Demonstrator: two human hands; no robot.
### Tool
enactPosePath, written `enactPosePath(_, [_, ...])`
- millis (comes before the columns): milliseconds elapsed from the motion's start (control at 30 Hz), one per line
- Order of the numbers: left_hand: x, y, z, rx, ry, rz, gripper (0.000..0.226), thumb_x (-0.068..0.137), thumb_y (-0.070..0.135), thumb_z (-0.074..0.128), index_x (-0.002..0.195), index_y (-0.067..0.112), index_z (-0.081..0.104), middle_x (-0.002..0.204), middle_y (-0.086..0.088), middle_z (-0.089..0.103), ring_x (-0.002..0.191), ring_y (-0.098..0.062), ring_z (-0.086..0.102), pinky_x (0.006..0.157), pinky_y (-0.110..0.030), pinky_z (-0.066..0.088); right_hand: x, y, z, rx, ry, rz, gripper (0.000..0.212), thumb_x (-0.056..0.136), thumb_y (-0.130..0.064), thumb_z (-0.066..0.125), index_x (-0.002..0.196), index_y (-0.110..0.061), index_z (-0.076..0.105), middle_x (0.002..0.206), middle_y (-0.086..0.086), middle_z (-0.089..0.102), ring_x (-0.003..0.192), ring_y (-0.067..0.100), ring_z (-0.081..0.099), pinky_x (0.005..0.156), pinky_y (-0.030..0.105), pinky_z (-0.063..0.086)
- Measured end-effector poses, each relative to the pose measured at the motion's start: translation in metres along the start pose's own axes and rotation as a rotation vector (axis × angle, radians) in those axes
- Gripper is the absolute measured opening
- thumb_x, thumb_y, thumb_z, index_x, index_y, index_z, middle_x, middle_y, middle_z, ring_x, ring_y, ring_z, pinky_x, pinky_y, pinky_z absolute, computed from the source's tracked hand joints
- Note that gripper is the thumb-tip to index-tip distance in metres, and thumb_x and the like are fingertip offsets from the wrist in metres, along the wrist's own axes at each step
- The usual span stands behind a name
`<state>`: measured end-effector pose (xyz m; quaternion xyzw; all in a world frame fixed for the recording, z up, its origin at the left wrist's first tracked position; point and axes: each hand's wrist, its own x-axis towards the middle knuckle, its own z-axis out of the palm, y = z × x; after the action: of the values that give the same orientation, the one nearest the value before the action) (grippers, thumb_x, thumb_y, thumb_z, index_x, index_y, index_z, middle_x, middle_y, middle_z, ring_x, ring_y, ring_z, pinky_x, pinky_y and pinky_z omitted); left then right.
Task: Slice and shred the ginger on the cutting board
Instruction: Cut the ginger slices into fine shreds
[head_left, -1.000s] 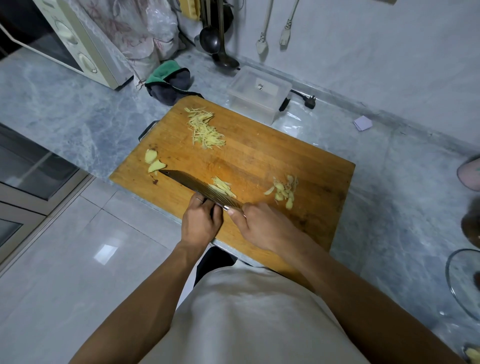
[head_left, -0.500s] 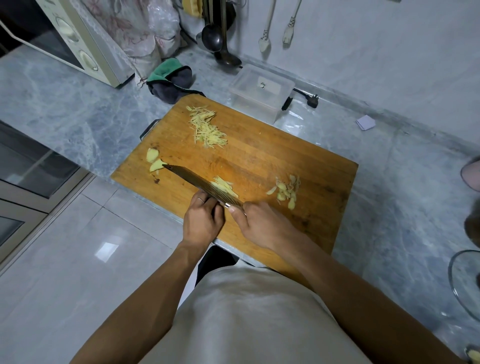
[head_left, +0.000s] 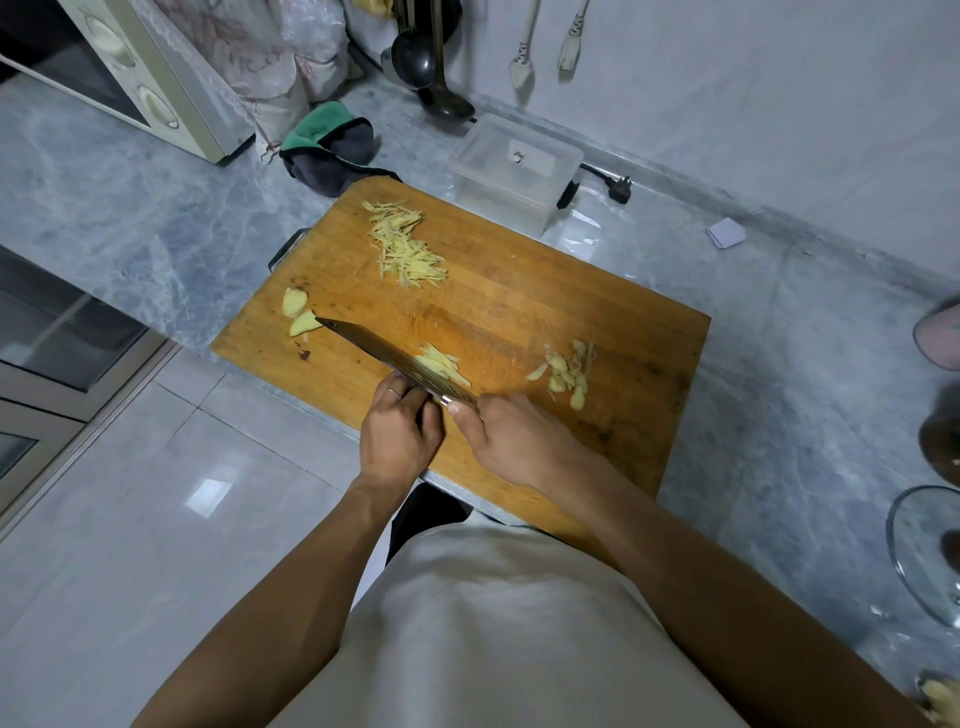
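A wooden cutting board (head_left: 519, 291) lies on the counter. My right hand (head_left: 514, 441) grips the handle of a cleaver (head_left: 384, 353), whose blade runs up-left across the board's near part. My left hand (head_left: 400, 428) sits with its knuckles against the blade's near face. Its fingers curl down over ginger slices, which they hide. Fresh ginger shreds (head_left: 441, 364) lie just beyond the blade. A larger shred pile (head_left: 405, 244) sits at the far left, two ginger chunks (head_left: 298, 314) by the blade tip, and ginger peelings and bits (head_left: 566, 371) to the right.
A clear plastic box (head_left: 514, 166) touches the board's far edge, with a plug and cord (head_left: 608, 182) beside it. A dark cloth (head_left: 332, 150), a microwave (head_left: 130, 78) and hanging ladles (head_left: 431, 67) stand at the back left. A glass lid (head_left: 924, 551) lies at the right. The counter edge drops to the floor at the near left.
Both hands stay at the board's near edge. The blade has shifted only slightly beside the small shred pile. Nothing was picked up or let go.
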<state>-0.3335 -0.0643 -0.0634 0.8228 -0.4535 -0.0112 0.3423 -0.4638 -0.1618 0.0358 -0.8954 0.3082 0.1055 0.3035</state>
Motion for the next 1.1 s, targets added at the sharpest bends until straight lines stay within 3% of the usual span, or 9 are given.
enactPosePath(133, [-0.001, -0.001, 0.001, 0.016, -0.016, -0.024, 0.029, 0.085, 0.013, 0.046, 0.082, -0.002, 0.070, 0.093, -0.019, 0.064, 0.100, -0.029, 0.056, 0.064, -0.035, 0.055, 0.000, 0.000, 0.005, 0.009, 0.014, 0.004, 0.055, 0.107, -0.052, 0.027, 0.094, -0.008, 0.058, 0.084, 0.010, 0.052, 0.071, 0.029, 0.047, 0.060, 0.032, 0.029])
enactPosePath(400, [-0.003, 0.001, 0.001, 0.011, 0.004, -0.014, 0.018, 0.081, 0.001, 0.055, 0.089, -0.002, 0.071, 0.102, -0.019, 0.066, 0.105, -0.026, 0.054, 0.064, -0.034, 0.054, -0.010, 0.003, -0.001, 0.020, 0.014, -0.023, 0.053, 0.107, -0.051, 0.028, 0.084, -0.009, 0.053, 0.067, 0.001, 0.045, 0.062, 0.025, 0.047, 0.046, 0.030, 0.024])
enactPosePath(733, [-0.001, 0.000, 0.002, 0.019, -0.009, -0.021, 0.020, 0.083, 0.004, 0.050, 0.082, -0.002, 0.069, 0.093, -0.017, 0.064, 0.099, -0.025, 0.055, 0.064, -0.032, 0.052, -0.004, 0.001, 0.003, 0.030, 0.011, 0.007, 0.054, 0.107, -0.051, 0.029, 0.094, -0.008, 0.058, 0.084, 0.009, 0.052, 0.071, 0.028, 0.048, 0.058, 0.032, 0.029])
enactPosePath(867, [-0.003, 0.000, 0.001, 0.021, -0.023, -0.023, 0.022, 0.083, 0.005, 0.049, 0.083, -0.002, 0.070, 0.096, -0.017, 0.066, 0.102, -0.026, 0.057, 0.064, -0.032, 0.053, -0.009, 0.002, -0.002, 0.020, 0.006, -0.015, 0.051, 0.107, -0.051, 0.029, 0.090, -0.010, 0.055, 0.075, 0.005, 0.048, 0.067, 0.027, 0.048, 0.050, 0.033, 0.025])
enactPosePath(1000, [-0.003, 0.001, 0.001, 0.002, -0.024, -0.031, 0.021, 0.083, 0.002, 0.051, 0.088, -0.001, 0.071, 0.100, -0.017, 0.066, 0.104, -0.031, 0.059, 0.067, -0.033, 0.053, -0.009, 0.002, -0.005, 0.027, -0.015, -0.019, 0.054, 0.107, -0.052, 0.029, 0.087, -0.009, 0.056, 0.071, 0.004, 0.049, 0.069, 0.030, 0.054, 0.057, 0.032, 0.035])
enactPosePath(1100, [-0.003, 0.001, 0.001, 0.009, -0.032, -0.031, 0.028, 0.085, 0.010, 0.044, 0.086, -0.001, 0.070, 0.100, -0.018, 0.066, 0.104, -0.031, 0.059, 0.067, -0.034, 0.053, -0.006, 0.002, -0.006, 0.021, -0.031, -0.010, 0.054, 0.107, -0.052, 0.028, 0.082, -0.011, 0.053, 0.070, 0.005, 0.048, 0.068, 0.030, 0.052, 0.057, 0.032, 0.033])
